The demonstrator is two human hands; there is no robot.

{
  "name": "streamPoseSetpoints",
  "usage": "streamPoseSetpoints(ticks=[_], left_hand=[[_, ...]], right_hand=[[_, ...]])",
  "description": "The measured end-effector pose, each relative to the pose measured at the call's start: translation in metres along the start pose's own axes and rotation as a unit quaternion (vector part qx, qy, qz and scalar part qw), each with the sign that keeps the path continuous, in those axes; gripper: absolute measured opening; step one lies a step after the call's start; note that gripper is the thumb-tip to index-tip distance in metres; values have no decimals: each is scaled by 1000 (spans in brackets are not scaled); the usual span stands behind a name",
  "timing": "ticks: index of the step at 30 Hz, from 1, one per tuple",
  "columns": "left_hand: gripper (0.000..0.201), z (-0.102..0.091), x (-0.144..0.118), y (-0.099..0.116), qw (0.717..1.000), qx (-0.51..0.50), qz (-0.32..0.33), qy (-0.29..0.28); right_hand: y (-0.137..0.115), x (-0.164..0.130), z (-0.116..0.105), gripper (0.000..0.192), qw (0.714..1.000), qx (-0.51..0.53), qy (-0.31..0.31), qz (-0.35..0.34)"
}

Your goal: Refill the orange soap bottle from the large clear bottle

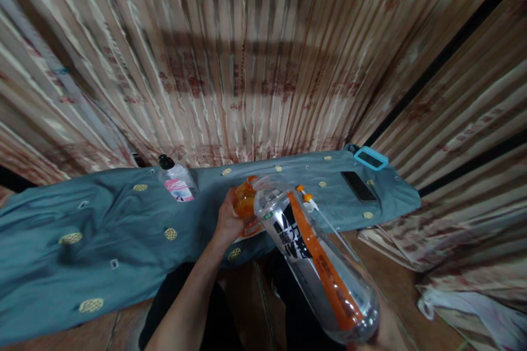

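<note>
Striped curtains hang behind a teal cloth (102,230) spread over the surface. At ten o'clock stands a pump bottle (176,182); at two o'clock lie a dark phone (358,186) and a blue-cased one (371,158). The left hand (228,222) grasps an orange bottle (246,204). The right hand (385,332), mostly hidden, grips a clear, empty-looking large bottle (317,263) tilted toward it, mouth beside the orange one.

I see a low surface draped in a teal cloth (102,230) with gold medallions. On it rest a black-capped clear bottle with a pink label (176,182), a dark phone (358,185) and a turquoise-framed device (371,158) at its far right end.
</note>
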State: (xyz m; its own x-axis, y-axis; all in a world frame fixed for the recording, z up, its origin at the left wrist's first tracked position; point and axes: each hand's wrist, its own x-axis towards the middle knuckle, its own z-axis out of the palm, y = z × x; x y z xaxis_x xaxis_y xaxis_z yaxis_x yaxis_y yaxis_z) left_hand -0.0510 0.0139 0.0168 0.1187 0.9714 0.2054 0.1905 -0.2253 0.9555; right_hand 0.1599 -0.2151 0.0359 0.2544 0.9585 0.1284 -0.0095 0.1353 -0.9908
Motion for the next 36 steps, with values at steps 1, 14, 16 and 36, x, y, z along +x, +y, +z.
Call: streamPoseSetpoints(ticks=[1, 14, 16, 36], left_hand=[[59, 0, 0, 0, 1000, 2, 1, 0], [61, 0, 0, -5, 1000, 8, 2, 2], [61, 0, 0, -5, 1000, 5, 3, 3], [61, -1, 0, -1, 1000, 5, 4, -1]], right_hand=[[5, -1, -2, 89, 999, 8, -1, -46], [-19, -2, 10, 86, 1000, 10, 13, 12], [-20, -2, 12, 83, 999, 35, 14, 20], [-14, -5, 3, 94, 999, -23, 8, 43]])
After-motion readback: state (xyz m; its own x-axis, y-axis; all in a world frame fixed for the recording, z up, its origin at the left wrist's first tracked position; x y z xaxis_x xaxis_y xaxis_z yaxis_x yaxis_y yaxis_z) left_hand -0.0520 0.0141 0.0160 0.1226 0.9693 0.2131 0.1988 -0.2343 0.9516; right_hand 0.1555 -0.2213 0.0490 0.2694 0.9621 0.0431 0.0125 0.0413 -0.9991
